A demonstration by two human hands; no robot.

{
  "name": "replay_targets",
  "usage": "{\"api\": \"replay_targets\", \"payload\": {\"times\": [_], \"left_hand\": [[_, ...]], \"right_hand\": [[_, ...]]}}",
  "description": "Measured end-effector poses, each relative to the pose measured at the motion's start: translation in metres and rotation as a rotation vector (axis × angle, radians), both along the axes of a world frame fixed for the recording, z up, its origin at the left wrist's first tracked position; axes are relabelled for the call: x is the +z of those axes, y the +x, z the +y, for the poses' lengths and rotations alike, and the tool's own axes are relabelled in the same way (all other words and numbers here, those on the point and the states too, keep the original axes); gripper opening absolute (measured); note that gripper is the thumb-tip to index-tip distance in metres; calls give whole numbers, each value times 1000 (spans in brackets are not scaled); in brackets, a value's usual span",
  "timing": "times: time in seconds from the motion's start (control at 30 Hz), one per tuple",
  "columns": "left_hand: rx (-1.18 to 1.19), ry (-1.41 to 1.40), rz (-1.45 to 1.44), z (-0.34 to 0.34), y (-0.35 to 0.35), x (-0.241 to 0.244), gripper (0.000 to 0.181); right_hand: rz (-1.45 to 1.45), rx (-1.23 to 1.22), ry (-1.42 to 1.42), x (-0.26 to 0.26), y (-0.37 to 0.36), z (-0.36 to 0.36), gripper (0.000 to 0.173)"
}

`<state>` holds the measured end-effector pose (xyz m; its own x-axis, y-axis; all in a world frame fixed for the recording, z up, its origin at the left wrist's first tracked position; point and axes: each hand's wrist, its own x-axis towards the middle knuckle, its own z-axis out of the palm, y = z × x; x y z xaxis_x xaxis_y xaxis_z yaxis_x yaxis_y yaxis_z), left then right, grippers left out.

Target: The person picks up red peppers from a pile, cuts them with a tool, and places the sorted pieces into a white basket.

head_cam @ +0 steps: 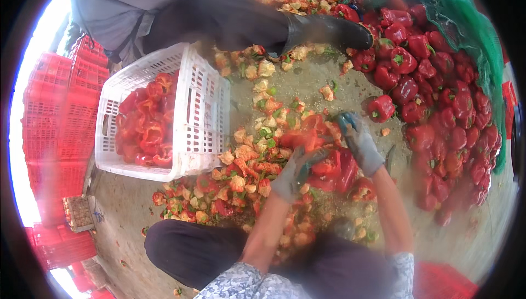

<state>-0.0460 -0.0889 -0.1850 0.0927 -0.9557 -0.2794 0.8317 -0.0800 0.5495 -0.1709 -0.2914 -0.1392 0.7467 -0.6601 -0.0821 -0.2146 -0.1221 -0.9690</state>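
My left hand (292,173), in a grey glove with darker fingers, reaches into a heap of hollowed red bell pepper pieces (337,169). Its fingers lie against the pieces, and blur hides whether any is gripped. On the heap's right edge is my right hand (358,141), gloved alike, with its fingers bent beside a blurred red pepper piece (314,124). Whether it holds anything is unclear. Cut-out pepper cores (246,153) with seeds and green stems spread around and below the hands.
A white plastic crate (201,114) of hollowed peppers stands left. Whole red bell peppers (411,81) are piled right, beside green netting (472,32). A co-worker's black boot (328,32) extends across the far side. Red crates (57,122) are stacked far left.
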Motion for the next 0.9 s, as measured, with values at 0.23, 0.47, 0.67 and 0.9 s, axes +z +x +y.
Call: {"api": "replay_targets", "payload": {"times": [0.23,0.47,0.67,0.9], "left_hand": [[153,175,-273,-24,11,69,61],[521,-129,-926,-5,24,-6,48],[416,233,-334,-16,19,1,52],[512,507,-59,-24,29,38,48]], "right_hand": [[21,320,273,35,10,10,34],[763,525,10,102,60,47,21],[118,-39,111,11,15,57,34],[-307,-488,15,21,5,62,31]]}}
